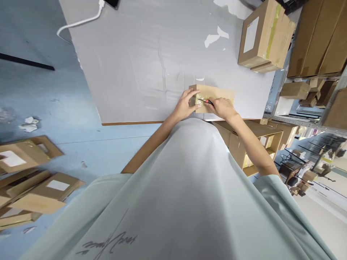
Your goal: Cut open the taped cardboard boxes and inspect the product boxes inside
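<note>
A small cardboard box (217, 91) with clear yellowish tape along its top lies near the front edge of the table. My left hand (185, 105) grips its left end, thumb on the near side and fingers over the far side. In my right hand (222, 107) is a small knife (208, 102) with a red and black handle. Its thin dark blade points left and lies at the taped top of the box. The fingers of my right hand are wrapped round the handle and cover most of it.
Taped cardboard boxes (267, 39) stand at the table's right end. White paper scraps (216, 37) lie on the grey tabletop (130, 72), and a white cable (81, 22) hangs off its far left. Opened boxes (40, 187) sit on the floor; shelves with boxes (295, 90) are at right.
</note>
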`<state>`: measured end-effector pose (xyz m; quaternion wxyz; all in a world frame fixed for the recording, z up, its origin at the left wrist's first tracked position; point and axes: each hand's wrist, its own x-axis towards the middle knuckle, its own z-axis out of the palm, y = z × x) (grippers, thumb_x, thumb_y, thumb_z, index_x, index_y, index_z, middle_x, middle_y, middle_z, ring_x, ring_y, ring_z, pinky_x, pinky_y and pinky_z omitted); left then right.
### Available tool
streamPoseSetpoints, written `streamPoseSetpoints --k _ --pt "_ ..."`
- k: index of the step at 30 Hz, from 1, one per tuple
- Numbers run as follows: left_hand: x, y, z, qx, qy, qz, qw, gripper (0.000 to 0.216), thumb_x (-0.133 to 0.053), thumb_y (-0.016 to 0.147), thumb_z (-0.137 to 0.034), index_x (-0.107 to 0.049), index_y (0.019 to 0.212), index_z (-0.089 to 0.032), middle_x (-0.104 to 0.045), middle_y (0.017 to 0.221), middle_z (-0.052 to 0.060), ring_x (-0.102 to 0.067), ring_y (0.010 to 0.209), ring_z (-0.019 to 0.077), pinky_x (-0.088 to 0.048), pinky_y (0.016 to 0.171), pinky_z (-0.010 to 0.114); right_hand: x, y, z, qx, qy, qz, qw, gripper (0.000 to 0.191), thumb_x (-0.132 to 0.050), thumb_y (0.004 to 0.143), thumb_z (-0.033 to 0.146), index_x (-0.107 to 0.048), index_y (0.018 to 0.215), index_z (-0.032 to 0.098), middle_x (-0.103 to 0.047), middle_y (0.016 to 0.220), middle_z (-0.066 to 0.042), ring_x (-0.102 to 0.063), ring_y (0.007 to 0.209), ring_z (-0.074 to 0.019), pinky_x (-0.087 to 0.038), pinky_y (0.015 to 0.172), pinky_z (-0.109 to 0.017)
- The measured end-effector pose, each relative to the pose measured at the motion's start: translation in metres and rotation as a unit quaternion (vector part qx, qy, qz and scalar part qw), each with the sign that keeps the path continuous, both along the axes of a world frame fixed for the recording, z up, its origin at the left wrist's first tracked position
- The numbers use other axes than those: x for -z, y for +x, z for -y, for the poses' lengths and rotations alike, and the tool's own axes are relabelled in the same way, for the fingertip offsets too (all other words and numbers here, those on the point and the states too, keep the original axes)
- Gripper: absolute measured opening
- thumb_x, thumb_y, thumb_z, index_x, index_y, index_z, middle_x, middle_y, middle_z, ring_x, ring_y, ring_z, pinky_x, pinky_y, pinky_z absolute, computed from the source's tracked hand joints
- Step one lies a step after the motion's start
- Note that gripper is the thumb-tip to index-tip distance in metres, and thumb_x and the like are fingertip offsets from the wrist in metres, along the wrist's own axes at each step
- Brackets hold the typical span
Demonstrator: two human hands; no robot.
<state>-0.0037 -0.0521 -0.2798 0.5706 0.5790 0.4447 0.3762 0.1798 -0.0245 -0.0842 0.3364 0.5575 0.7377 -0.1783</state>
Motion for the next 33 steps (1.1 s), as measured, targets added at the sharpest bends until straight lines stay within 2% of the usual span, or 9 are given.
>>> streamPoseSetpoints --k 9,13,18,22,26,29,33 --pt "0.000 -0.002 -0.002 0.006 -0.012 0.001 1.000 0.087 -0.087 0.088 -0.073 -0.064 0.161 -0.032 -0.050 0.171 0.017 -0.055 0.157 0.0398 -0.062 0.117 0.052 -0.004 -0.011 -0.010 -0.031 0.001 0.016 0.999 0.056 -0.039 0.122 0.050 -0.070 0.149 0.012 -0.080 0.133 -0.029 -0.075 0.126 -0.0395 -0.047 0.102 -0.043" --pt "-0.001 -0.004 -0.004 0.004 -0.018 -0.001 1.000 0.089 -0.086 0.088 -0.075 -0.064 0.161 -0.031 -0.050 0.171 0.018 -0.056 0.156 0.0401 -0.063 0.117 0.052 -0.004 -0.015 -0.022 -0.066 -0.015 0.012 0.998 0.052 -0.039 0.121 0.040 -0.070 0.151 0.011 -0.079 0.133 -0.030 -0.075 0.125 -0.0419 -0.048 0.102 -0.047" --pt "-0.003 -0.004 -0.005 -0.009 -0.023 -0.005 1.000 0.086 -0.086 0.089 -0.070 -0.062 0.161 -0.029 -0.051 0.169 0.018 -0.060 0.153 0.0371 -0.062 0.118 0.050 0.009 -0.018 -0.035 -0.074 -0.021 -0.018 0.997 0.046 -0.042 0.117 0.025 -0.073 0.148 0.010 -0.080 0.134 -0.029 -0.073 0.130 -0.0431 -0.050 0.107 -0.052" --pt "-0.005 -0.001 -0.004 -0.026 -0.021 -0.030 0.999 0.081 -0.085 0.091 -0.065 -0.063 0.159 -0.029 -0.054 0.168 0.016 -0.065 0.148 0.0349 -0.064 0.114 0.047 0.026 -0.018 -0.036 -0.054 0.000 -0.076 0.996 0.043 -0.045 0.118 0.031 -0.077 0.140 0.012 -0.081 0.130 -0.025 -0.070 0.134 -0.0429 -0.049 0.114 -0.056" --pt "-0.008 -0.002 -0.001 -0.026 -0.024 -0.046 0.998 0.082 -0.084 0.092 -0.068 -0.062 0.161 -0.028 -0.056 0.168 0.017 -0.068 0.144 0.0350 -0.064 0.115 0.047 0.038 -0.016 -0.032 -0.077 0.012 -0.103 0.992 0.043 -0.047 0.118 0.037 -0.077 0.141 0.017 -0.081 0.127 -0.022 -0.070 0.135 -0.0427 -0.050 0.118 -0.060" --pt "-0.011 -0.005 0.003 -0.033 -0.036 -0.056 0.997 0.086 -0.083 0.091 -0.074 -0.062 0.163 -0.030 -0.058 0.168 0.016 -0.070 0.142 0.0353 -0.062 0.117 0.049 0.041 -0.012 -0.032 -0.105 0.008 -0.096 0.990 0.045 -0.046 0.117 0.039 -0.076 0.143 0.016 -0.080 0.128 -0.022 -0.069 0.135 -0.0429 -0.051 0.118 -0.060" --pt "-0.013 -0.005 0.007 -0.054 -0.051 -0.059 0.995 0.090 -0.082 0.089 -0.081 -0.063 0.163 -0.032 -0.058 0.170 0.015 -0.071 0.140 0.0357 -0.062 0.118 0.052 0.036 0.012 -0.038 -0.143 -0.029 -0.087 0.985 0.047 -0.046 0.116 0.033 -0.075 0.144 0.008 -0.078 0.134 -0.029 -0.071 0.134 -0.0447 -0.050 0.117 -0.061"
